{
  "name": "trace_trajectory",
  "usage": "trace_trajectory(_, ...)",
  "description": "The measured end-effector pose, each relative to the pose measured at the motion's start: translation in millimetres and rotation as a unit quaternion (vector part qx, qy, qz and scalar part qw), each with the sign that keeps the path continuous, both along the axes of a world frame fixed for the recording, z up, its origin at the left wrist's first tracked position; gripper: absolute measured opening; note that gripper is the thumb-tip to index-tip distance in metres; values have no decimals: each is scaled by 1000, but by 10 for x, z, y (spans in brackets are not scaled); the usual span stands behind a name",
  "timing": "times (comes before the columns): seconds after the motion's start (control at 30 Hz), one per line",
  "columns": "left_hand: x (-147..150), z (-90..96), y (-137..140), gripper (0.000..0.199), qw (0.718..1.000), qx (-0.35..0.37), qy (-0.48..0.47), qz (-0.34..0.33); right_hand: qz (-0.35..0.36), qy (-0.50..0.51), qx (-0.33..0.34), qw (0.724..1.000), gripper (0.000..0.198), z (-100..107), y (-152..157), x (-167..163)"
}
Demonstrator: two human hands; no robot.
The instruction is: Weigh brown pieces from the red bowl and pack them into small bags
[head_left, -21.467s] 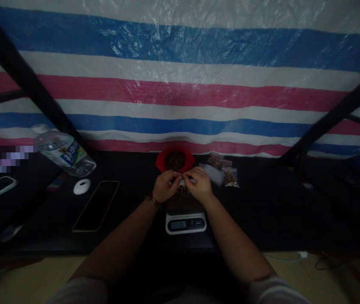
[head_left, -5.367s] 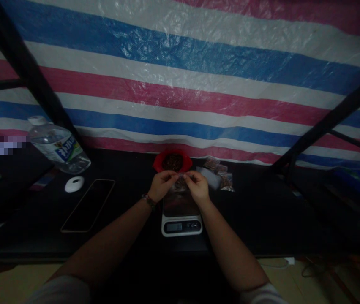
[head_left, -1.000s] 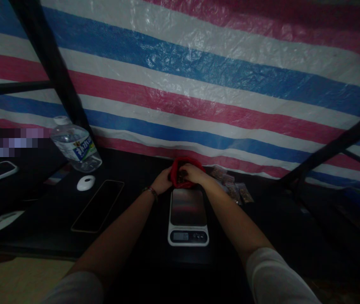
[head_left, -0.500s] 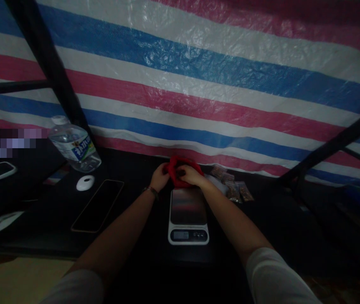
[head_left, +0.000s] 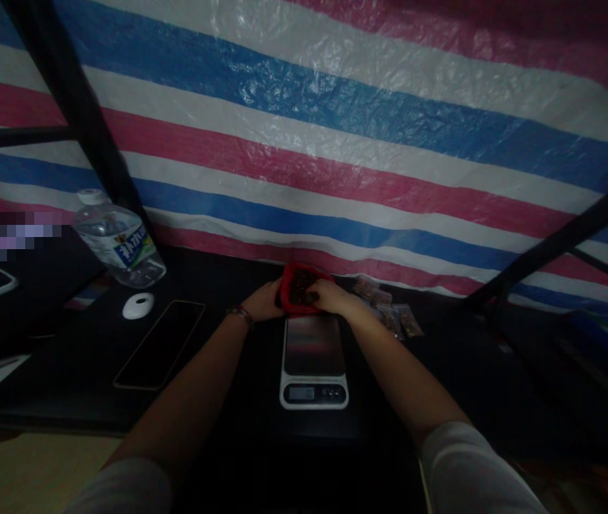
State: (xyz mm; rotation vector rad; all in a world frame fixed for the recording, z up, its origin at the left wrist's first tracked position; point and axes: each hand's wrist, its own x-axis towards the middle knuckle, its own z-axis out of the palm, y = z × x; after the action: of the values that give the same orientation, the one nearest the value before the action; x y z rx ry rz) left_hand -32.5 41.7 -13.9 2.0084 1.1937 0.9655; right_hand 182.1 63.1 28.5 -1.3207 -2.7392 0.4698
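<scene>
Your two forearms reached forward side by side, converging ahead of you. Your left hand [head_left: 264, 303] was curled, fingers closed in a grip, a bracelet at its wrist. Your right hand [head_left: 330, 295] sat just beside it, fingers bent and gripping too, pale sleeves at both elbows.

Dim light on my table [head_left: 213, 285], nearly black in shadow, striped tarp [head_left: 336, 128] brighter with crinkled sheen up top, wide-angle bending at edges, soft grainy detail, pixelated patch [head_left: 9, 239] at left
</scene>
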Motion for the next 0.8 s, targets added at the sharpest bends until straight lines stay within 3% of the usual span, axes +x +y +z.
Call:
trace_trajectory(0.1,17,-16,16,64,998,3,39,-42,12,8,-2,1000,17,-100,18,-94)
trace_trajectory(0.33,96,-168,92,42,998,13,40,48,-22,87,6,996,25,-284,65,-162)
trace_trajectory(0.43,132,-205,105,44,997,8,7,82,-66,112,11,991,25,-326,86,-161)
trace_trajectory(0.6,178,-267,137,59,996,1,-62,65,-145,173,9,974,26,-466,158,-142)
trace_trajectory(0.8,185,-303,145,43,997,-31,-21,63,-156,273,-22,949,35,-563,217,-116)
